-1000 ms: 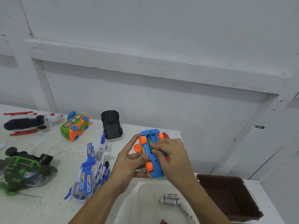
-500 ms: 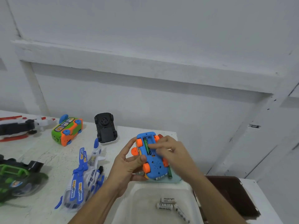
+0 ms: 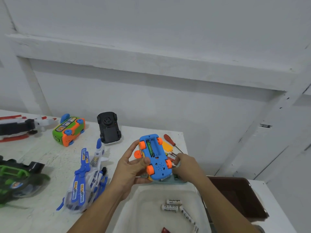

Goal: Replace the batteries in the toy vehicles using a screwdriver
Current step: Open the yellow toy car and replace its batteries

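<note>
Change: 0.5 s ago the right hand (image 3: 186, 165) had its fingertips in the open battery bay; it has now pulled out and dropped to the right of the car.
Left hand: the left hand (image 3: 133, 167) grips the blue toy car (image 3: 157, 158) by its side, thumb on the underside, and holds it belly-up above the table (image 3: 50, 157), over its near right part.
Right hand: fingers are curled down onto the red-and-black batteries (image 3: 172, 157), which lie just beside the car. I cannot tell whether it already pinches 1.
Battery bay: 1 green battery (image 3: 150, 148) sits in the left slot, and the slot beside it is bare.
Cover and tool: the orange cover (image 3: 167, 146) and the red-handled screwdriver (image 3: 169, 139) lie together near the far right corner of the table, with no hand on them.
Other cells: the white bin (image 3: 133, 199) at the near edge holds the Heybright batteries (image 3: 173, 201).
Meaning: 1 cell appears seated, so the hand is probably fetching the 2nd. Closing and screwing down the cover would still be left.
</note>
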Demonstrator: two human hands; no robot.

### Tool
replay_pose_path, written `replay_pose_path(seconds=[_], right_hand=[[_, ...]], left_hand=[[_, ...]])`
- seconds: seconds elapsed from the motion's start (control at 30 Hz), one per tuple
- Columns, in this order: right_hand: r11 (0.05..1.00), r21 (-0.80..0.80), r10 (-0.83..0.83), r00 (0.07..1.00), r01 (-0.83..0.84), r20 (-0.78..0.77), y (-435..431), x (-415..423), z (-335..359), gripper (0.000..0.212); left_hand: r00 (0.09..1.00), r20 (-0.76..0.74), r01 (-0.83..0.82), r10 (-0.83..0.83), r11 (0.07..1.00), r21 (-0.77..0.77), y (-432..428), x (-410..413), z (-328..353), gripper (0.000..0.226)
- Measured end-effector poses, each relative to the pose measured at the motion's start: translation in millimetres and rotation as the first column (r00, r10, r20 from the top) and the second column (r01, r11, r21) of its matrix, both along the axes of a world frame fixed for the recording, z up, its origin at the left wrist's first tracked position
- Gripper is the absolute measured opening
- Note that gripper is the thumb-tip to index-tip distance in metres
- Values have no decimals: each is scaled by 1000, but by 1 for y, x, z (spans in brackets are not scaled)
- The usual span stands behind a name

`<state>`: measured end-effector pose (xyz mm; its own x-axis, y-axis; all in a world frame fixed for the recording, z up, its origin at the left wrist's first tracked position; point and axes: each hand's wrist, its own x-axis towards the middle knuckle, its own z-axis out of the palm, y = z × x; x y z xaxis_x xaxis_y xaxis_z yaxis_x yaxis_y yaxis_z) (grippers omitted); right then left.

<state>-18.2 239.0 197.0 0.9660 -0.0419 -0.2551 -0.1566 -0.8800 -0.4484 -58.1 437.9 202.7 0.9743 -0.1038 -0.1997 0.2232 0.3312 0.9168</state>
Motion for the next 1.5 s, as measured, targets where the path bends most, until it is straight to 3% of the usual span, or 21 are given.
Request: replay_pose_path(seconds=[0.23, 0.37, 0.43, 0.5, 0.57, 0.6, 0.63, 0.77, 0.9, 1.1, 1.17, 1.3, 1.5], right_hand=[[997, 67, -34, 998, 37, -51, -5, 4, -4, 24], [954, 267, -113, 987, 140, -116, -10, 1, 7, 19], [824, 524, -180, 976, 216, -120, -14, 2, 22, 18], [547, 809, -204, 972, 213, -118, -12, 2, 43, 21], [354, 928, -200, 979, 116, -45, -6, -1, 62, 24], [345, 937, -194, 981, 50, 19, -1, -2, 69, 25], [388, 921, -181, 979, -17, 95, 4, -5, 75, 25], [710, 679, -84, 934, -188, 346, 21, -13, 75, 23], [828, 496, 1, 885, -262, 465, 28, -15, 65, 26], [848, 444, 33, 864, -289, 502, 29, -12, 64, 22], [826, 493, 27, 893, -273, 449, 27, -10, 65, 18], [683, 699, 8, 960, -211, 281, 29, -10, 64, 15], [689, 703, -14, 965, -180, 261, 29, -4, 63, 23]], left_hand=[[1000, -6, 9, -9, 1000, 7, 1, 1, -2, 62], [1000, -6, 24, -24, 1000, 20, 0, 0, -4, 61], [999, -4, 32, -32, 999, 22, -1, 0, -5, 61], [999, -5, 40, -39, 999, 32, -2, -1, -5, 62], [999, -4, 45, -45, 998, 38, -3, -1, -5, 64], [999, -4, 47, -46, 998, 39, -3, -1, -4, 65], [999, -4, 48, -48, 998, 40, -4, -1, -4, 66], [999, 1, 49, -50, 998, 33, -4, -1, -1, 68], [999, 3, 42, -42, 999, 22, -4, -2, 1, 69], [999, 16, 43, -43, 999, 12, -4, -2, 7, 69], [999, 19, 45, -45, 999, 12, -5, -3, 9, 68], [999, 26, 47, -48, 999, 26, -5, -1, 11, 70], [998, 27, 53, -54, 998, 31, -6, -2, 11, 69]])
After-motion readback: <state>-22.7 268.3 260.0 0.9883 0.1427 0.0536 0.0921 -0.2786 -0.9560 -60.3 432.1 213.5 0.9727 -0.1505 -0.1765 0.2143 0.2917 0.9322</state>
